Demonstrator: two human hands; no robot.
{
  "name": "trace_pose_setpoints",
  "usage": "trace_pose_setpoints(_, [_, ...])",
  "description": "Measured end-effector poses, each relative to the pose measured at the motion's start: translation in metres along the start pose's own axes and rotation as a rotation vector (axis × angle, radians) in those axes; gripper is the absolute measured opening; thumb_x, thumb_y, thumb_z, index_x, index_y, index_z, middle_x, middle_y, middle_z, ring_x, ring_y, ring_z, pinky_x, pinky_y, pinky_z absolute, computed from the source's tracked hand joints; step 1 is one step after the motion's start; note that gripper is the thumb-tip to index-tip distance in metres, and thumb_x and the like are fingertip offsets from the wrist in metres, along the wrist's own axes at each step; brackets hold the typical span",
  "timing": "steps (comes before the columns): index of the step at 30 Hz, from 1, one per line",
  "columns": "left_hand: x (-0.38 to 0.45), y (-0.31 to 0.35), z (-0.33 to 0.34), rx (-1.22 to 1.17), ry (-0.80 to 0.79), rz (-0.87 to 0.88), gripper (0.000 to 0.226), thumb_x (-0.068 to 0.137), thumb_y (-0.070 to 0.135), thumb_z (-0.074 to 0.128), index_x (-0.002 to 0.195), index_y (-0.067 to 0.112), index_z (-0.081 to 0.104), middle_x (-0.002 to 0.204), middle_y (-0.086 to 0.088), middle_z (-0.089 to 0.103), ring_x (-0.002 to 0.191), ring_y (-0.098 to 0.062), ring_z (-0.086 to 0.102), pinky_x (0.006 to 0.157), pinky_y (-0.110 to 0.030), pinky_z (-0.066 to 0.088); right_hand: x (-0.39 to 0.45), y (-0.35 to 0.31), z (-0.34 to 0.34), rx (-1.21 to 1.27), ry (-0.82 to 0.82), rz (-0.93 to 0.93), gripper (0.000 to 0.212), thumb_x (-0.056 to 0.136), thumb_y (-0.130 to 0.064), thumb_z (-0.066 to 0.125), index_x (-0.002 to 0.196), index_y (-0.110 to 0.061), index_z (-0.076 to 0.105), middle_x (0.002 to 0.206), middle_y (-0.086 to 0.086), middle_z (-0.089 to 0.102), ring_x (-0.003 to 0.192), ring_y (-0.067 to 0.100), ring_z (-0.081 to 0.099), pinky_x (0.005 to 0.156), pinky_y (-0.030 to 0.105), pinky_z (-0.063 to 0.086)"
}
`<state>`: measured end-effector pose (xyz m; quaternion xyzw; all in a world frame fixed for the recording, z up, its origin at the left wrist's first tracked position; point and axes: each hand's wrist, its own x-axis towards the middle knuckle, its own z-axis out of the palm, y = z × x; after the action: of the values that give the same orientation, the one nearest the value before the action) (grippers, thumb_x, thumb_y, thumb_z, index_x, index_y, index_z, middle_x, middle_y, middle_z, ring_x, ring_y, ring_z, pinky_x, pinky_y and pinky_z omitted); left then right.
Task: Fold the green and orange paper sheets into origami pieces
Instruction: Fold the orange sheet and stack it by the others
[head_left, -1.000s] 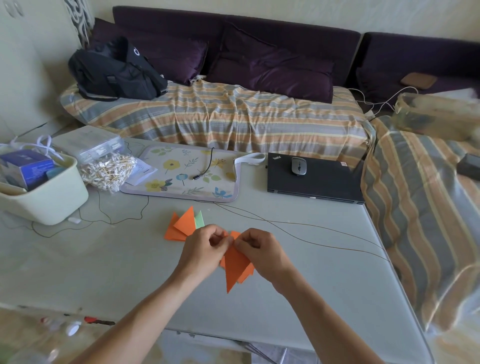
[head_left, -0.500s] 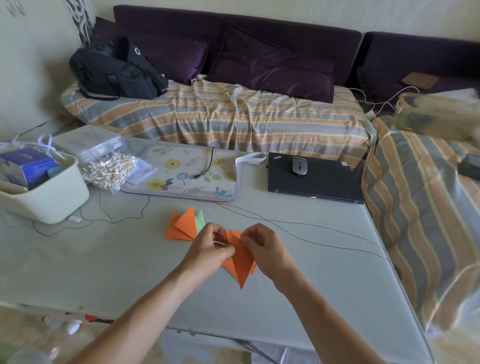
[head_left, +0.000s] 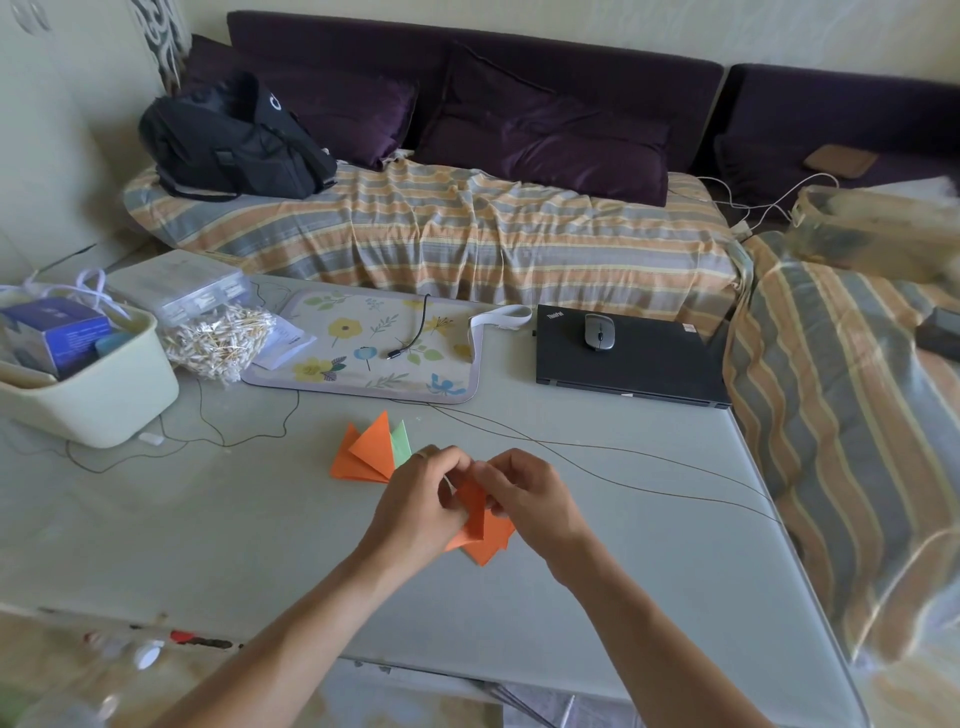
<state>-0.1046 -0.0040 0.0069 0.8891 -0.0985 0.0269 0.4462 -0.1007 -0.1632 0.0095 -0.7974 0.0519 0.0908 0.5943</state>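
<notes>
Two hands — the left hand (head_left: 421, 506) and right hand (head_left: 524, 496) — pinch one folded orange paper (head_left: 480, 535) between curled fingers, just above the table (head_left: 234, 530). Beside the left hand lie finished pieces (head_left: 370, 451): two orange points and one green. Farther left, one cream tub (head_left: 98, 395) holds a blue box (head_left: 54, 332); one laptop (head_left: 631, 361) carries one mouse (head_left: 599, 332).

Mouse (head_left: 599, 332) on laptop (head_left: 649, 364), right of mat (head_left: 363, 353).

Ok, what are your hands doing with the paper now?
Left hand, right hand pinching orange paper. Folded pieces lie beside. Nothing blocking.
</notes>
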Motion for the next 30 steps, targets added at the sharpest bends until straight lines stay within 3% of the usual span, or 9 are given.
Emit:
trace_pose_setpoints(3, [0.000,-0.003,0.000,0.024,-0.002,-0.010,0.024,0.080,0.008,0.064,0.083,0.032,0.063,0.087,0.006,0.064,0.079,-0.009,0.061,0.064,-0.016,0.041,-0.001,0.000,-0.002,-0.010,-0.010,-0.009,0.025,0.090,-0.040,0.071,0.086,-0.015,0.069,0.081,0.007,0.074,0.066,0.012,0.063,0.067,0.030,0.051])
trace_pose_setpoints(6, [0.001,-0.006,0.002,0.016,0.014,-0.042,0.027,0.082,0.004,0.064,0.084,0.031,0.060,0.088,0.009,0.066,0.084,-0.007,0.063,0.067,-0.014,0.039,0.000,0.001,-0.001,0.017,-0.017,-0.012,0.013,0.093,-0.026,0.069,0.085,-0.016,0.070,0.077,0.001,0.072,0.066,0.013,0.064,0.067,0.028,0.051])
trace_pose_setpoints(8, [0.002,-0.006,0.004,-0.015,0.019,-0.049,0.014,0.084,0.017,0.069,0.085,0.027,0.060,0.088,0.009,0.068,0.085,-0.006,0.064,0.069,-0.017,0.043,0.000,0.001,0.000,0.020,-0.016,-0.020,0.010,0.094,-0.019,0.066,0.085,-0.016,0.071,0.077,-0.001,0.072,0.065,0.011,0.064,0.067,0.028,0.053])
trace_pose_setpoints(11, [0.000,-0.005,0.005,-0.009,0.005,-0.044,0.024,0.079,0.032,0.078,0.086,0.022,0.057,0.086,0.009,0.066,0.085,-0.008,0.064,0.071,-0.024,0.050,-0.001,-0.001,-0.002,0.017,-0.023,-0.042,0.011,0.092,-0.014,0.065,0.083,-0.016,0.072,0.074,0.000,0.071,0.063,0.010,0.061,0.065,0.026,0.051])
trace_pose_setpoints(15, [-0.003,0.001,0.002,-0.015,0.007,-0.091,0.021,0.079,0.025,0.071,0.089,0.019,0.053,0.081,0.005,0.066,0.074,-0.015,0.064,0.064,-0.036,0.055,-0.001,-0.001,-0.002,-0.020,-0.014,-0.057,0.012,0.087,-0.017,0.067,0.077,-0.021,0.072,0.076,0.010,0.072,0.064,0.013,0.058,0.066,0.033,0.050])
trace_pose_setpoints(19, [-0.003,0.004,0.001,-0.006,0.008,-0.146,0.017,0.088,0.012,0.059,0.093,0.029,0.059,0.083,0.011,0.073,0.074,-0.006,0.066,0.060,-0.018,0.048,0.000,0.003,0.000,-0.132,0.059,-0.061,0.014,0.085,-0.019,0.067,0.076,-0.027,0.073,0.073,-0.005,0.072,0.067,0.008,0.061,0.068,0.031,0.052])
trace_pose_setpoints(23, [-0.002,0.005,-0.001,-0.032,0.015,-0.235,0.010,0.087,0.018,0.067,0.084,0.027,0.068,0.078,0.013,0.074,0.070,-0.001,0.066,0.059,-0.010,0.042,-0.001,0.003,0.001,-0.235,0.092,-0.117,0.010,0.084,-0.017,0.070,0.080,-0.021,0.077,0.068,-0.011,0.068,0.061,-0.004,0.057,0.059,0.012,0.042])
trace_pose_setpoints(30, [-0.003,0.008,-0.005,-0.189,0.003,-0.460,0.005,0.085,0.024,0.072,0.080,0.021,0.072,0.075,0.006,0.073,0.068,-0.012,0.064,0.053,-0.018,0.042,-0.001,0.004,0.007,-0.379,0.102,-0.269,0.023,0.080,-0.008,0.066,0.085,-0.024,0.082,0.078,-0.005,0.070,0.068,0.003,0.057,0.064,0.009,0.041])
